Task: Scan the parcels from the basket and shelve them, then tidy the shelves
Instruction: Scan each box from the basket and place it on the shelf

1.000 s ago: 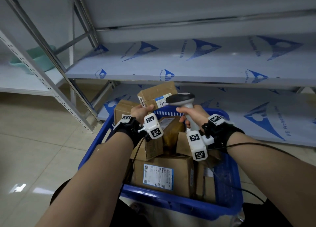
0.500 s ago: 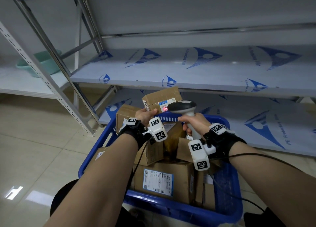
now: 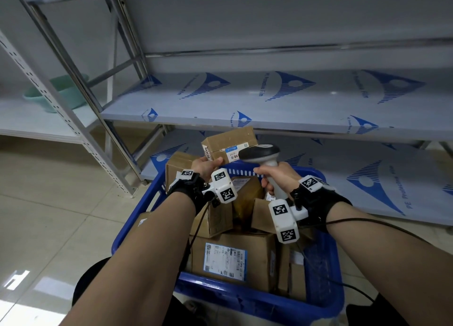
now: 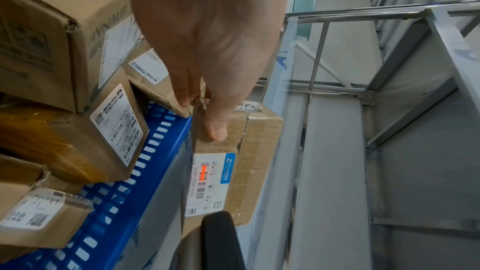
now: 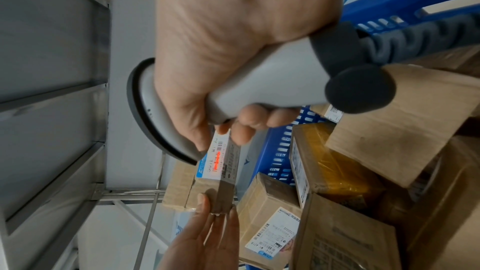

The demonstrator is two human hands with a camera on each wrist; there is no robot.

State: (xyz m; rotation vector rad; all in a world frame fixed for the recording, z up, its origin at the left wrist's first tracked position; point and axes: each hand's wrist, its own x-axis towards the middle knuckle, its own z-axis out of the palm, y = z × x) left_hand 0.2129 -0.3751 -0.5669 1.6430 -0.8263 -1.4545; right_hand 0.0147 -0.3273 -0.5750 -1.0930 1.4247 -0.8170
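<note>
- My left hand pinches a small cardboard parcel at one end, thumb on one face and fingers on the other, holding it just above the far rim of the blue basket, centre of the head view.
- My right hand is wrapped tight round the handle of the scanner, whose head sits just right of the parcel's label.
- Handling, as I judge it: the parcel looks light, since a pinch at one end carries it level. It is stiff cardboard with taped seams, so not slippery, and I would keep hold of the bare end, clear of the label.
- The left wrist view shows what the head view does not: a red scan line lies across the barcode, and my thumb presses the upper face near the tape.
- The right wrist view shows the same red line on the label from the side, plus my curled fingers under the handle; whether one presses the trigger, I cannot tell.
- Only the head view shows the shelf above the basket, and many parcels in the basket.
</note>
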